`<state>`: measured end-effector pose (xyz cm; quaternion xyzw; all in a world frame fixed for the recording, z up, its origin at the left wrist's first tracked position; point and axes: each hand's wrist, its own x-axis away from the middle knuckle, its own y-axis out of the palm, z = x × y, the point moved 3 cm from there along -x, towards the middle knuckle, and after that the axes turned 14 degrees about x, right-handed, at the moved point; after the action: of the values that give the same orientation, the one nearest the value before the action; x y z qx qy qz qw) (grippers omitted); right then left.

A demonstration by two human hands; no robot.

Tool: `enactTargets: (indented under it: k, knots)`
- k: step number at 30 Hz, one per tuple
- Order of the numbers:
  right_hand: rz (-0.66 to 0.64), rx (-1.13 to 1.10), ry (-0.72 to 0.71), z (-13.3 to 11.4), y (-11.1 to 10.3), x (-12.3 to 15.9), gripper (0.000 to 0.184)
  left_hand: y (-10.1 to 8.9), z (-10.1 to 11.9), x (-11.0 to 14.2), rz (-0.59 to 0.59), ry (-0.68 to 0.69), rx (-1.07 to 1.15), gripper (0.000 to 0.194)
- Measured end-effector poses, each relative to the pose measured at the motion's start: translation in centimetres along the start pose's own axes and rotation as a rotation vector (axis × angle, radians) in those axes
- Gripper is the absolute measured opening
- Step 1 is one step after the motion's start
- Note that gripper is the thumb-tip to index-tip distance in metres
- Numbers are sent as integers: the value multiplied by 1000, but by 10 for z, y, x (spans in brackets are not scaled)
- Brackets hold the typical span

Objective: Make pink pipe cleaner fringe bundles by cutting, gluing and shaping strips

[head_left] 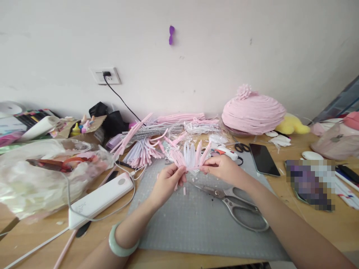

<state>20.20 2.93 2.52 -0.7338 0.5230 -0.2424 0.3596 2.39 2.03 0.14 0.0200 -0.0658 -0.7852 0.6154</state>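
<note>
Between my two hands is a row of looped pink and white pipe cleaners (190,157), standing upright like a fan. My left hand (169,181) pinches its lower left end with thumb and forefinger. At the lower right end, the fingertips of my right hand (221,170) close on it. Metal scissors (224,195) lie partly open on the grey cutting mat (182,224), just below my right hand. A cut bit of pink pipe cleaner (184,191) rests under my left hand.
Behind my hands lie bundled pink and lilac pipe cleaners (144,151), a glue gun (227,152) and black-handled scissors (241,148). Left are a white power bank-like box (101,200) with cables and a plastic bag (25,186). Right are a phone (264,160) and a large pink coil (252,114).
</note>
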Motion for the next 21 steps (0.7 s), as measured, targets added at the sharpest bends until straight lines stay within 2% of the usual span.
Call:
enactTargets:
  k: [10, 21]
  knots:
    - [-175, -206, 52, 8, 8, -1, 35, -3, -8, -3, -11, -53, 184, 32]
    - [-132, -222, 2, 6, 7, -2, 38, -2, -11, -3, -35, -94, 274, 28]
